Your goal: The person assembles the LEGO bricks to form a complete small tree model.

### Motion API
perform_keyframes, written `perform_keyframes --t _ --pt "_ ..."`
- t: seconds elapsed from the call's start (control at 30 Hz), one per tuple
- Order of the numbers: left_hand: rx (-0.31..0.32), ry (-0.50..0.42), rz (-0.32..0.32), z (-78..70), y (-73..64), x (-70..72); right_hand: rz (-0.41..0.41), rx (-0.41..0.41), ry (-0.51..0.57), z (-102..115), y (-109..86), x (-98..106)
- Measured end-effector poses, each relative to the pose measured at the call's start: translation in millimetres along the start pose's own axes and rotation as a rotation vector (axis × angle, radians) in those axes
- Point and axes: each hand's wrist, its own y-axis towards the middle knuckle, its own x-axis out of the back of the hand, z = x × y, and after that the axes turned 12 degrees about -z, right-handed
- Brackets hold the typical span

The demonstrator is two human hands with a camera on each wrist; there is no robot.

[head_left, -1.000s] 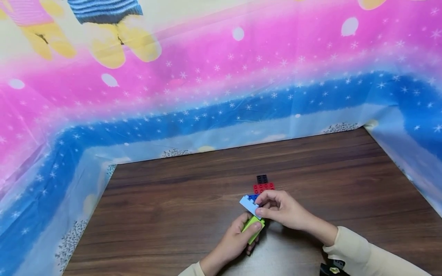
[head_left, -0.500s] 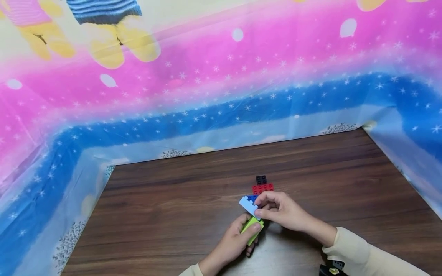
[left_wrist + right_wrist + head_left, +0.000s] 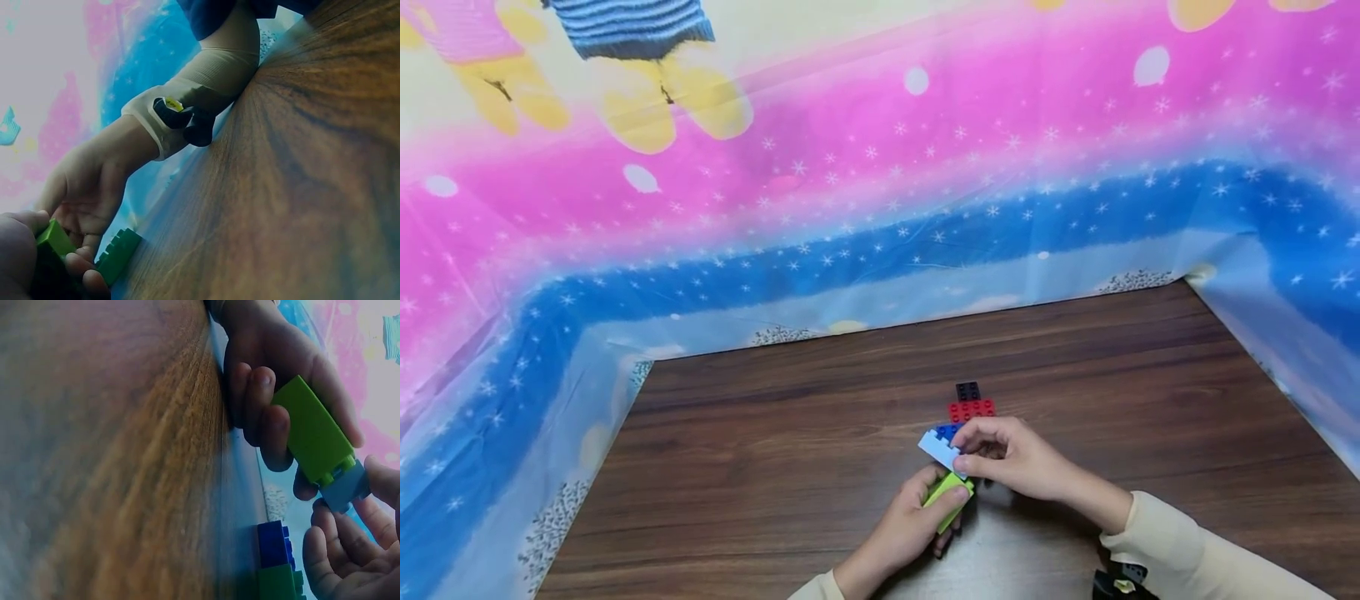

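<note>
In the head view, my left hand [image 3: 904,518] grips a lime green toy building brick [image 3: 949,501] between thumb and fingers, above the table. My right hand [image 3: 1022,460] pinches a light blue brick [image 3: 938,447] set at an angle against the lime one. The right wrist view shows the studded end of the lime brick [image 3: 315,428] meeting the light blue brick [image 3: 345,487], with fingertips of both hands close around the joint. Fingers partly cover both bricks. Low in the left wrist view, the lime brick [image 3: 57,237] shows between left-hand fingers.
Beyond the hands, a black brick [image 3: 967,391], a red brick [image 3: 972,409] and a blue brick [image 3: 948,431] lie in line on the wooden table [image 3: 760,450]. A green brick [image 3: 278,582] sits beside the blue one. A patterned cloth [image 3: 850,208] borders the table.
</note>
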Motion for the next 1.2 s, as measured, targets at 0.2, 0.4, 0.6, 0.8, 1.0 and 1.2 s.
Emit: perform_keyframes --t 0.2,0.4,0.6,0.8,1.0,1.2 --pt "0.001 -0.011 -0.020 -0.2 0.4 -0.9 -0.016 0.009 0.003 -1.4 -0.1 -0.9" --pt "0.014 -0.001 -0.016 -0.3 -0.2 -2.0 -0.007 0.029 0.008 -2.0 -1.3 2.4" --pt "0.007 -0.002 -0.021 0.8 1.2 -1.9 -0.019 0.016 0.006 -1.3 -2.6 -1.2" --pt "-0.002 0.021 -0.008 1.1 0.0 -1.0 -0.014 0.023 -0.010 0.4 -3.5 -0.4" --pt "0.015 0.025 0.002 1.9 -3.9 -1.3 0.023 0.007 -0.009 0.0 -5.4 -1.5" --pt "-0.012 0.033 0.001 0.8 -0.6 -0.6 0.013 0.020 -0.006 3.1 -3.4 -0.8"
